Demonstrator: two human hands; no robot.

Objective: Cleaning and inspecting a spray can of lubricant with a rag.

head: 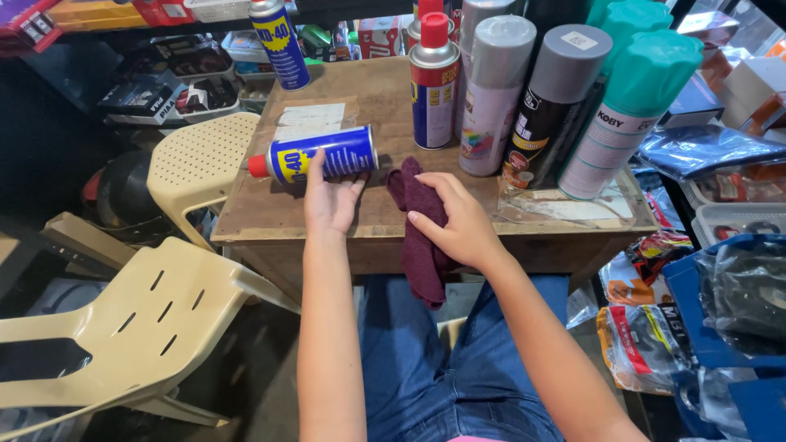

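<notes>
While can [315, 158] lies on its side at table's [246, 214] ten o'clock, my left hand [330, 199] spreads flat against it, fingers loose, stopping roll. Right hand [458, 223] presses maroon rag [419, 237] over near edge, fingers curled on cloth, not pinching. Upright spray cans [565, 102] crowd one o'clock, beige chair [139, 327] at eight.

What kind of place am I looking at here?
Probably a small hardware or motor-parts shop. Spray cans stand in a row on a wooden table, bagged parts are piled to the right, and stocked shelves lie behind. The left hand touches a blue can; the right hand holds a cloth.
</notes>
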